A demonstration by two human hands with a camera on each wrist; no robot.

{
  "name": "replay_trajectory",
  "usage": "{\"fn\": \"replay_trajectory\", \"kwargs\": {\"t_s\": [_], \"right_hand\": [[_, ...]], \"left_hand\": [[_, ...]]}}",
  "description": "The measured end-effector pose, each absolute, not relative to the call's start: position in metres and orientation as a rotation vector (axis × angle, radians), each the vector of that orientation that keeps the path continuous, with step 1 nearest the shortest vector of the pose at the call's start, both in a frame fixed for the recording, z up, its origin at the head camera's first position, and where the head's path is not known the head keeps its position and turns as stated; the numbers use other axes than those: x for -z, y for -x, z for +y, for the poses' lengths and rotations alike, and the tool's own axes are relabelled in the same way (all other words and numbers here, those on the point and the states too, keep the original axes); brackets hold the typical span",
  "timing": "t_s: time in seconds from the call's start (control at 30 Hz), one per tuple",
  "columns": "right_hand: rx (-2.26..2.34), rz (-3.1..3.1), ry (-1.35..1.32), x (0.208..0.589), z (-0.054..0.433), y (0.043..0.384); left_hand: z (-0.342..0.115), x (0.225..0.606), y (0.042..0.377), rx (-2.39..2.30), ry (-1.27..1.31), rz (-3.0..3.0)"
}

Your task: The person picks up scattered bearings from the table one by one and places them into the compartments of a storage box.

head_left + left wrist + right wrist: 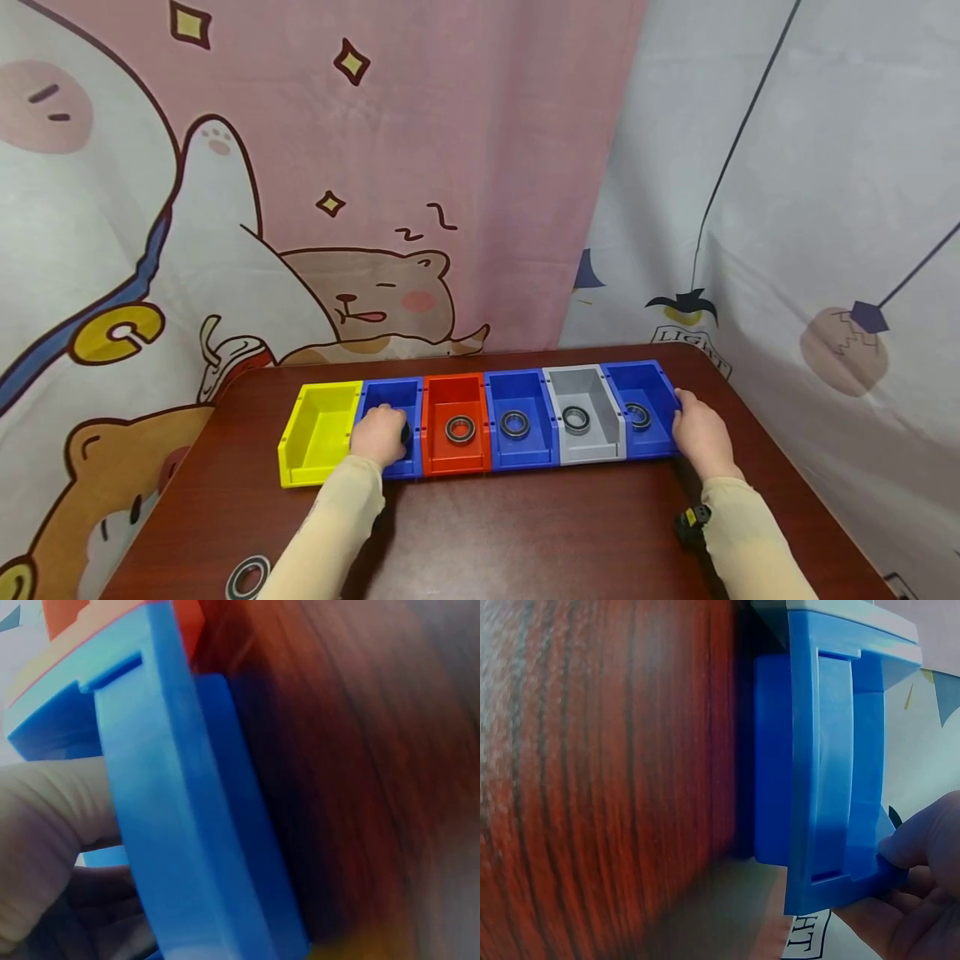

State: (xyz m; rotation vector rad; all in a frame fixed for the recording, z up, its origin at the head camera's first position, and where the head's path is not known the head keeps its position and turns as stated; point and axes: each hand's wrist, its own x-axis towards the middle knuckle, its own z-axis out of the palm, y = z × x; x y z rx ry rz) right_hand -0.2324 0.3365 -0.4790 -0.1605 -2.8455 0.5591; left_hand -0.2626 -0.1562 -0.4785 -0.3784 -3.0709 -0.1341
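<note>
My left hand (378,435) reaches down into the second bin from the left, a blue bin (393,388). The dark edge of a ball bearing (406,432) shows beside its fingers, most of it covered by the hand. In the left wrist view, the thumb and fingers go behind the bin's front wall (169,802), which hides the fingertips. At the row's right end, my right hand (703,433) pinches the side wall of another blue bin (832,772), thumb over the rim and fingers outside. A bearing (638,416) lies in that bin.
Between them, the red bin (454,385), a blue bin (517,382) and the grey bin (576,381) each hold one bearing. A yellow bin (327,417) stands at the left end. Another bearing (248,577) lies on the table near the left forearm. A printed curtain (510,183) hangs behind.
</note>
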Motion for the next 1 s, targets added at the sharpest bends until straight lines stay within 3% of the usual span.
{"fn": "replay_trajectory", "kwargs": {"t_s": [0.63, 1.0], "right_hand": [[-0.576, -2.869, 0.179, 0.481, 0.335, 0.232], [-0.581, -2.856, 0.178, 0.479, 0.336, 0.232]], "left_hand": [[-0.155, 0.479, 0.251, 0.13, 0.383, -3.032], [-0.165, 0.454, 0.222, 0.402, 0.462, -2.879]]}}
